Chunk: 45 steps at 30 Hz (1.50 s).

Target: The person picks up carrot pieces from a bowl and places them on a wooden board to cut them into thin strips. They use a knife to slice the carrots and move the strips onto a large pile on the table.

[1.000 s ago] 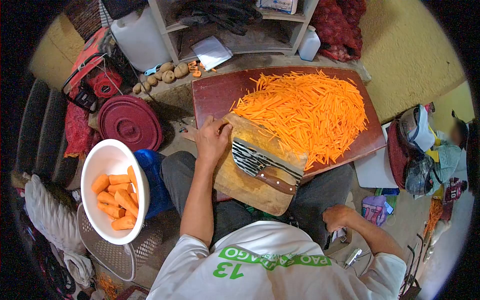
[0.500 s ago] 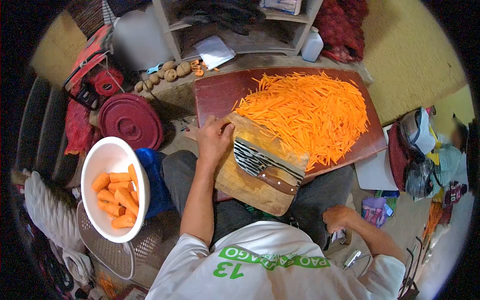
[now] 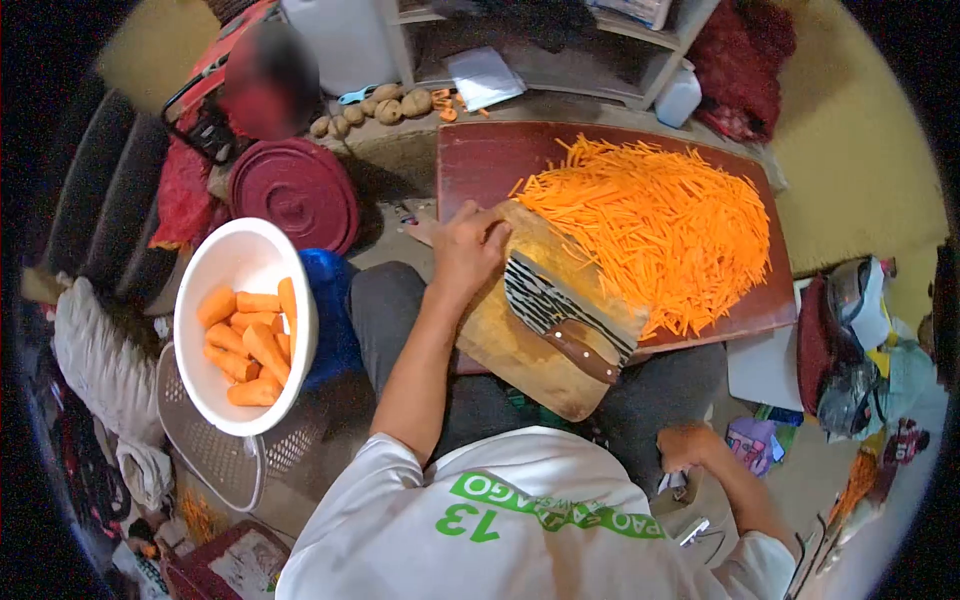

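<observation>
Wooden board: cleaver flat, handle lower-right; left hand beside.

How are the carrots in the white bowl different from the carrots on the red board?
The carrots in the white bowl are thick, whole chunks; the carrots on the red board are thin strips. The bowl holds only a few; the red board carries a big spread-out heap. Both are orange.

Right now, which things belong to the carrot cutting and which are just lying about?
In use: left hand on wooden cutting board; cleaver; carrot strips; bowl of peeled carrots.

Lying about: maroon lid; potatoes; white bottle; right hand, off the board.
</observation>
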Available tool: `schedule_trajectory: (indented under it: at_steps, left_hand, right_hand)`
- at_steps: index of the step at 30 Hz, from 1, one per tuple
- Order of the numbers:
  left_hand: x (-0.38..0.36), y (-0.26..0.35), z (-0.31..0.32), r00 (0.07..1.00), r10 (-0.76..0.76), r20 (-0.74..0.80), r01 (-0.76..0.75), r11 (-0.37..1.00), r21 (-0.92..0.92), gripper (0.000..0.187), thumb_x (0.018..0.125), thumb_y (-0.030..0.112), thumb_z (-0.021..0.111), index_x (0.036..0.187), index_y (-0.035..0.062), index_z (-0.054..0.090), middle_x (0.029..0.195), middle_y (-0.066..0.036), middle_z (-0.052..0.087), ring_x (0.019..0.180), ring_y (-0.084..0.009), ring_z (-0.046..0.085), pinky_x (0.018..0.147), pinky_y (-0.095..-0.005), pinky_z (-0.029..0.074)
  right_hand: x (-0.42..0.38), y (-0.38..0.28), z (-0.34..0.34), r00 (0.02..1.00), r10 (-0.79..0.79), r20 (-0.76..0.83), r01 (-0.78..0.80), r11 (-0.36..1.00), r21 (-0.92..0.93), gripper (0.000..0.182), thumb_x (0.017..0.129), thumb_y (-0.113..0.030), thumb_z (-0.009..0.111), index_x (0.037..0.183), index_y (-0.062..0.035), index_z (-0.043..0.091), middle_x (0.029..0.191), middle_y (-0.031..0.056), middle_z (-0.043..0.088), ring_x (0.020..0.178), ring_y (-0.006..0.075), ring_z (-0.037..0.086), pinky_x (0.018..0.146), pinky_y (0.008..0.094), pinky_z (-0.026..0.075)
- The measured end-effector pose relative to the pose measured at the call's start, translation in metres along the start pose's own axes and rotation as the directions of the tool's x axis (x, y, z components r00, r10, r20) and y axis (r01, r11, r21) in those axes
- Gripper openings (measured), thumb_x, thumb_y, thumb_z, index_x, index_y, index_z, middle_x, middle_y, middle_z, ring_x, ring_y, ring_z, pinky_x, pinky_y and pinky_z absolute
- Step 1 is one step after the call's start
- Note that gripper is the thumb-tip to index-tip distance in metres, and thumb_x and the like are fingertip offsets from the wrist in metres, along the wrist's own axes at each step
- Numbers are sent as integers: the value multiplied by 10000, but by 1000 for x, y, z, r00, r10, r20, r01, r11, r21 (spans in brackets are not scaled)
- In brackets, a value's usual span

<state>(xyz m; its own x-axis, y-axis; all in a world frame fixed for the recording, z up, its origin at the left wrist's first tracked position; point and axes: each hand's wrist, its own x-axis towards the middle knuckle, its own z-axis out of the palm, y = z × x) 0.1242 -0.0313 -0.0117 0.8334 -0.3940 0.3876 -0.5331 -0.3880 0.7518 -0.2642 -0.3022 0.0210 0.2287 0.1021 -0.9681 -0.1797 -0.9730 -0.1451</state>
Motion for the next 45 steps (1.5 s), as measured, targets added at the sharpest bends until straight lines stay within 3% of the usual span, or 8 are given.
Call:
schedule_trajectory:
  at_steps: [6, 11, 15, 20, 25, 29, 34, 45]
  left_hand:
    - [5, 23, -61, 963, 158, -218, -169, 985, -32, 121, 895, 5, 776, 1017, 6, 771, 887, -142, 706, 786, -284, 694, 708, -371, 547]
    - [-4, 14, -171, 930, 237, -282, -133, 929, 345, 199, 960, 38, 778, 1150, -16, 755, 1023, -129, 731, 899, -243, 704, 824, -342, 562]
    - [-47, -58, -255, 963, 67, -262, 79, 857, 509, 221, 979, 85, 756, 1173, -19, 736, 1009, -116, 676, 807, -202, 643, 695, -328, 521]
    - [-117, -170, -314, 962, -235, -142, 274, 834, 479, 210, 966, 142, 734, 1079, -30, 776, 1000, -209, 770, 862, -369, 751, 804, -433, 572]
    - [-98, -105, -278, 822, -568, 46, 367, 588, 720, 310, 976, 183, 644, 1062, -96, 746, 993, -286, 768, 925, -412, 767, 829, -470, 566]
    - [-108, -182, -280, 842, -534, 70, 391, 695, 603, 331, 965, 179, 620, 1039, -126, 727, 923, -243, 783, 914, -388, 771, 792, -465, 567]
    - [-107, -148, -268, 587, -793, -164, 783, 607, -137, 283, 960, 145, 630, 1022, -114, 727, 871, -151, 782, 898, -329, 767, 758, -429, 569]
    - [-101, -137, -279, 697, -717, -3, 716, 697, -30, 220, 927, 110, 680, 1038, -74, 729, 894, -101, 769, 850, -248, 732, 717, -383, 561]
  right_hand:
    - [-1, -6, 1, 1000, 31, 2, -31, 999, -30, 217, 596, -190, 720, 727, -29, 783, 657, 162, 721, 637, 311, 748, 558, 460, 564]
    - [-6, -10, 3, 996, 31, -84, -35, 999, -40, 242, 601, -172, 709, 771, -19, 788, 737, 197, 748, 724, 360, 768, 608, 488, 583]
    - [-7, -8, 9, 990, 33, -138, -35, 999, -15, 250, 636, -178, 694, 795, -16, 797, 780, 212, 759, 767, 379, 770, 639, 507, 593]
    - [-5, -9, 4, 998, -17, -61, 14, 999, -43, 241, 667, -204, 698, 797, -34, 809, 780, 198, 762, 783, 356, 771, 658, 509, 593]
    - [-4, -2, 10, 995, -51, -84, 53, 998, 29, 170, 723, -219, 678, 704, -67, 750, 659, 119, 726, 623, 270, 738, 589, 457, 576]
    - [6, 2, 25, 988, -19, -151, 30, 997, 74, 158, 678, -203, 701, 717, -64, 766, 686, 141, 733, 671, 301, 750, 609, 476, 582]
    - [-4, -4, 22, 987, 17, -157, 12, 983, 182, 211, 654, -193, 722, 760, -28, 799, 768, 199, 758, 761, 380, 772, 680, 505, 606]
    - [-13, -9, 13, 979, -43, -200, 51, 998, 39, 168, 643, -187, 731, 714, -46, 788, 725, 166, 752, 747, 350, 771, 673, 501, 598]
